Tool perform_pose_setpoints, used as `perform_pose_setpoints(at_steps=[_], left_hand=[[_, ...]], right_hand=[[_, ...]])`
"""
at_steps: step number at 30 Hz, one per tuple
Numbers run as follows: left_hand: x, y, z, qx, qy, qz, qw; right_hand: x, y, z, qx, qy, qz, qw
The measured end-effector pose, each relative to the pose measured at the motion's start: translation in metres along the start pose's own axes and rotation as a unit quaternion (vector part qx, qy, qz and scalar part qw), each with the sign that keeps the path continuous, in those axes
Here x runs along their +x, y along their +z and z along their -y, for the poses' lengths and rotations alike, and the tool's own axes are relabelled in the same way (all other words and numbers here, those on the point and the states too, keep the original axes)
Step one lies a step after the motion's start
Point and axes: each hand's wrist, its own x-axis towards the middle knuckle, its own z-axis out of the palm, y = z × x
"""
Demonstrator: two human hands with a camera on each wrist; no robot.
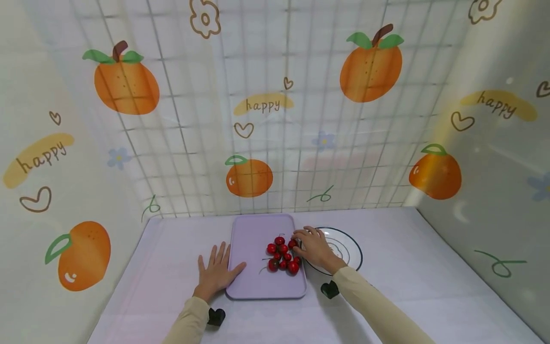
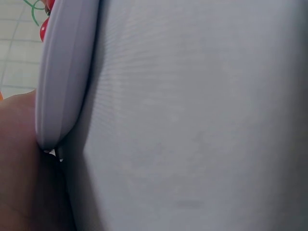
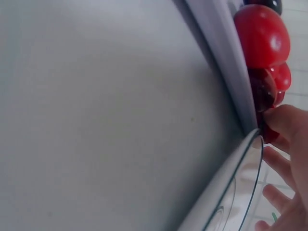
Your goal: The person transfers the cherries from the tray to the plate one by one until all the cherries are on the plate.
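Observation:
A lilac tray (image 1: 253,239) lies on the table with a cluster of red cherries (image 1: 282,255) on its right half, a few with stems. My left hand (image 1: 215,274) rests with spread, straight fingers at the tray's left edge, the thumb over the rim. At the tray's right edge my right hand (image 1: 317,248) pinches a cherry (image 1: 292,243) at the side of the cluster. In the right wrist view the thumb presses on that cherry (image 3: 272,136), while the other fingers spread above the plate. A white plate (image 1: 354,248) with a dark rim stands right beside the tray, partly under the right hand.
A pale cloth covers the table (image 1: 172,258). Behind it hangs a printed curtain (image 1: 193,143) with oranges and hearts, and similar panels close off both sides. A dark heart-shaped piece (image 1: 216,317) sits by the left wrist, another (image 1: 330,289) by the right.

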Motion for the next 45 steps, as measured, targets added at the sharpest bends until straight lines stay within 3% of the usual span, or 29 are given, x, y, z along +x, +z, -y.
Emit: perform_pose_setpoints(at_steps=[10, 20, 34, 45], left_hand=[[-0.005, 0.001, -0.005, -0.007, 0.005, -0.002, 1.0], [-0.003, 0.005, -0.001, -0.003, 0.001, 0.001, 1.0], [-0.004, 0.001, 0.0, -0.002, 0.002, -0.005, 1.0], [-0.003, -0.001, -0.002, 0.0, 0.0, -0.005, 1.0]], right_hand=[[-0.007, -0.003, -0.004, 0.013, 0.01, -0.031, 0.9994], [-0.007, -0.005, -0.014, 0.028, 0.022, -0.056, 0.9978], [-0.015, -0.016, -0.034, 0.031, 0.032, -0.085, 0.9954], [-0.018, -0.02, -0.049, 0.041, 0.101, -0.077, 0.991]])
